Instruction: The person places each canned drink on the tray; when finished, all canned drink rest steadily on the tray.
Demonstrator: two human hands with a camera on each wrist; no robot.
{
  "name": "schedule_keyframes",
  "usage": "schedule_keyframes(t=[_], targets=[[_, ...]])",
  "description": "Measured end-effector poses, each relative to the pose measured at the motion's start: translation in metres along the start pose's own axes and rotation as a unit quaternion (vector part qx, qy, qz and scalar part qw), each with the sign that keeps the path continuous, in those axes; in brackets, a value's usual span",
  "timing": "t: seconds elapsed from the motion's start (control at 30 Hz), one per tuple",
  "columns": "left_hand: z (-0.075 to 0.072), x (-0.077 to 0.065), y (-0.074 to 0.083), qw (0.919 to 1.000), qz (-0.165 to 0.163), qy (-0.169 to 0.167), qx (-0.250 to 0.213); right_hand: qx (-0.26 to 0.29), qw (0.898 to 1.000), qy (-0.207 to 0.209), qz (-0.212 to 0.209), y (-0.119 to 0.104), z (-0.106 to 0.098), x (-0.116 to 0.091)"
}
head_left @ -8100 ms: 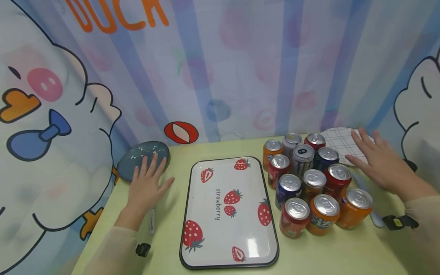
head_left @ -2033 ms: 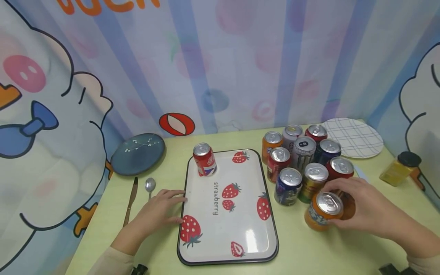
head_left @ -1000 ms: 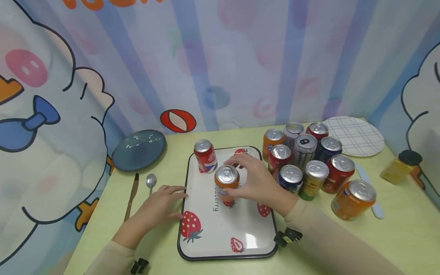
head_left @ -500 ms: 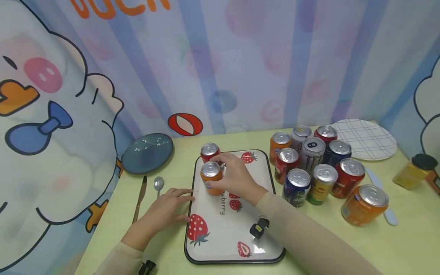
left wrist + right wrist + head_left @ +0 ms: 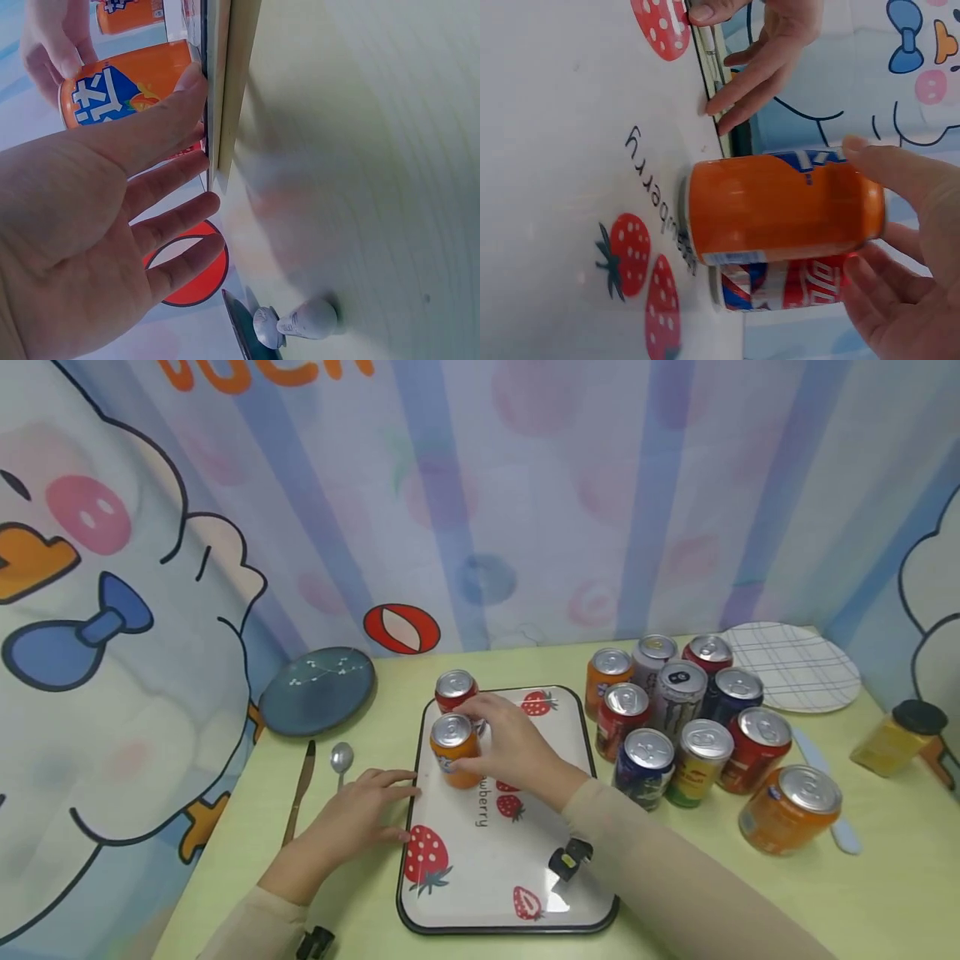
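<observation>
My right hand [image 5: 517, 747] grips an orange soda can [image 5: 452, 764] near its top, thumb on one side and fingers on the other. The can is upright on the left part of a white strawberry tray [image 5: 480, 877]. Right behind it stands a red cola can [image 5: 453, 692], partly covered by the orange can and the fingers; in the right wrist view the red can [image 5: 802, 286] shows beside it. My left hand [image 5: 360, 814] has its fingers extended, fingertips at the tray's left rim; the left wrist view shows this hand [image 5: 97, 217] with its palm toward the camera.
Several soda cans [image 5: 678, 697] crowd right of the tray, an orange one [image 5: 791, 814] nearest the front. Farther right are a checked plate [image 5: 795, 664], a pale knife [image 5: 843, 835] and a yellow jar [image 5: 888, 747]. A dark plate [image 5: 318, 693], knife [image 5: 302, 785] and spoon [image 5: 341, 757] lie left.
The red can came onto the tray, then my right hand carried the orange can from the group leftward to stand before it. My left hand moved from the dark plate to the tray's rim.
</observation>
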State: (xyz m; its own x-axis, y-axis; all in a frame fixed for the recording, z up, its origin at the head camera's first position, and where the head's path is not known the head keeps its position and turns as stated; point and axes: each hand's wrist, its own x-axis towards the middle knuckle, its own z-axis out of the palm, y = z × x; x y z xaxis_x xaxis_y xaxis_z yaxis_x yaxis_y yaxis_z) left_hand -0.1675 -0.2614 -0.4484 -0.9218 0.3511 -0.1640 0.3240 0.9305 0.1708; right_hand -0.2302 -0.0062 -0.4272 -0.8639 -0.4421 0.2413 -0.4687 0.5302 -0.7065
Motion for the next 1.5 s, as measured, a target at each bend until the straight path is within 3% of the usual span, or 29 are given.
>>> schedule_keyframes(t=[0.17,0.33,0.63,0.77,1.0,1.23,1.5], targets=[[-0.001,0.002,-0.001,1.0,0.006,0.0,-0.003,-0.049,0.999,-0.007,-0.023,-0.002,-0.032,-0.024],[-0.001,0.001,-0.001,0.9999,0.013,0.003,0.004,-0.092,0.994,0.022,-0.051,0.005,-0.074,-0.06],[0.002,-0.002,-0.005,0.9999,0.005,0.002,-0.012,-0.131,0.984,0.068,-0.104,0.028,-0.134,-0.126],[0.002,-0.003,-0.005,0.9998,0.01,0.007,-0.014,-0.159,0.977,0.091,-0.105,0.045,-0.155,-0.154],[0.002,-0.002,-0.004,0.9998,0.011,0.009,-0.014,-0.191,0.976,0.102,-0.033,0.075,-0.191,-0.187],[0.003,-0.002,-0.003,0.9998,0.002,0.002,-0.019,-0.215,0.972,0.075,0.058,0.109,-0.216,-0.214],[0.002,-0.002,-0.003,0.9999,-0.003,0.0,-0.016,-0.255,0.961,0.103,0.031,0.141,-0.225,-0.237]])
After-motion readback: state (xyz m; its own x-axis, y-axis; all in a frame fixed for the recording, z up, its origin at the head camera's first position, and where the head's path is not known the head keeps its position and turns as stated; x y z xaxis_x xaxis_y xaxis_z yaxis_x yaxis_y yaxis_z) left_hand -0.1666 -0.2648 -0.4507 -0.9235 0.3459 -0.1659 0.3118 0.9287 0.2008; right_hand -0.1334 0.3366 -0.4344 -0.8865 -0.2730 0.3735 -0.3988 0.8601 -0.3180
